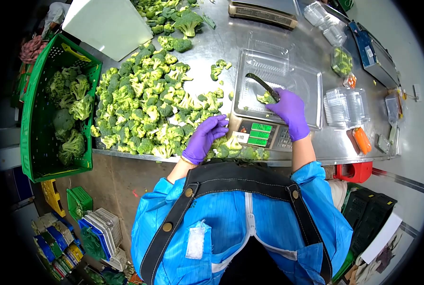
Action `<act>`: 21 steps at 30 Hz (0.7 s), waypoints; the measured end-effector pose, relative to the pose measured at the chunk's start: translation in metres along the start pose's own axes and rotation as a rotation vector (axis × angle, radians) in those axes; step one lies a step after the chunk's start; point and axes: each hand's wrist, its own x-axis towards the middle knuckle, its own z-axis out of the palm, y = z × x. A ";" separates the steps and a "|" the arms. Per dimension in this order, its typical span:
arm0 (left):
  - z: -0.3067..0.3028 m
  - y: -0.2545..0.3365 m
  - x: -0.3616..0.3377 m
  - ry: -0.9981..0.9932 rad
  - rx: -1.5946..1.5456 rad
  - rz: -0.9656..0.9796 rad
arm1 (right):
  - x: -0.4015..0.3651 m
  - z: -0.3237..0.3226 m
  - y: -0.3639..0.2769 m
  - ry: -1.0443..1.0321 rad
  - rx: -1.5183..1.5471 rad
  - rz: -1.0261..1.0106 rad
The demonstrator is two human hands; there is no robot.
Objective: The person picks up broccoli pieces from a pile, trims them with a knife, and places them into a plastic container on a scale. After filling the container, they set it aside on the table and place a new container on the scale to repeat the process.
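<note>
My right hand [290, 111], in a purple glove, is closed around a dark-bladed knife [260, 82]. Right at its fingertips, over the scale's tray, is a small broccoli floret [266, 98]. Beneath lies the steel tray [311, 102] of a weighing scale, with a clear plastic box [269, 61] on it. The scale's green display [259, 134] is lit. My left hand [205, 138], gloved alike, holds nothing; its fingers stretch toward the scale's left side. Beside it spreads a big pile of cut broccoli [145, 99], with more florets [231, 148] along the table's front edge.
A green crate [31, 118] with broccoli heads stands at the left. Stacked clear boxes [347, 107], a filled box [341, 61] and an orange item [362, 140] lie on the right. Another scale [262, 16] and a white bin [105, 26] are at the back.
</note>
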 end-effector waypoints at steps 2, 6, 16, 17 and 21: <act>0.000 0.001 0.000 0.001 0.009 0.002 | 0.007 -0.006 -0.005 -0.175 -0.099 0.109; 0.001 0.002 0.001 -0.003 0.003 -0.007 | -0.004 -0.018 -0.008 0.028 0.260 0.197; 0.024 0.011 -0.005 -0.182 0.041 -0.090 | -0.025 -0.030 -0.029 -0.268 1.061 0.265; 0.028 0.012 -0.007 -0.245 0.022 -0.061 | -0.030 -0.026 -0.038 -0.355 1.145 0.253; 0.035 0.013 -0.010 -0.364 -0.044 0.010 | -0.045 -0.007 -0.070 -0.637 1.075 0.098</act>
